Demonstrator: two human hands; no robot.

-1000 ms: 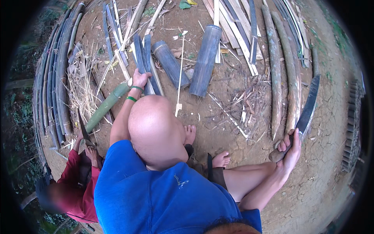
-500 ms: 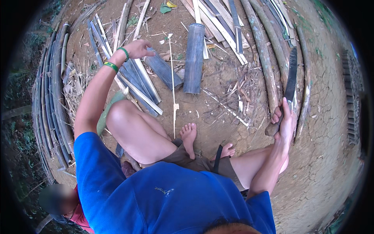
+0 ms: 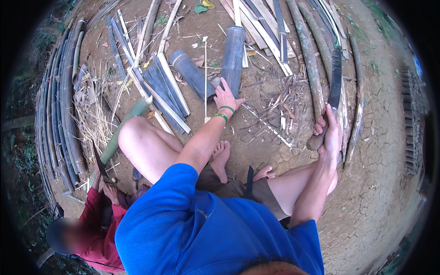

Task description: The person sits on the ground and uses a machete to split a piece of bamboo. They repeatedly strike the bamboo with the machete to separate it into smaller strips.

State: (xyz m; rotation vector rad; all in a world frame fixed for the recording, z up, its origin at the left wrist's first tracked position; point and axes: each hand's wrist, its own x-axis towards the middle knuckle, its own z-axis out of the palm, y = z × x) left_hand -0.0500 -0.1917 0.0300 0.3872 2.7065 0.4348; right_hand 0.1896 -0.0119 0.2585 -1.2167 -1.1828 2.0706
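My left hand (image 3: 226, 98), fingers spread, reaches to the near end of a thick dark bamboo section (image 3: 233, 55) lying on the ground. Its fingertips overlap that end; whether they press on it I cannot tell. Beside it on the left lies a shorter dark bamboo section (image 3: 190, 73). A thin pale bamboo strip (image 3: 206, 82) runs between the left piece and my forearm. Out to the right, my right hand (image 3: 331, 130) is closed round the wooden handle of a machete (image 3: 336, 82), whose dark blade points away from me.
Split bamboo slats (image 3: 166, 87) lie ahead on the left, with more slats (image 3: 263, 27) at the far middle. Long poles (image 3: 308, 59) lie on the right, and stacked poles (image 3: 68, 105) at far left. A co-worker in a red sleeve (image 3: 94, 204) holds a blade (image 3: 99, 162) close on my left.
My left hand has swung right and nearer, from above the slats to the thick bamboo section's near end. The machete has shifted slightly left. The co-worker's hands and blade have come into view.
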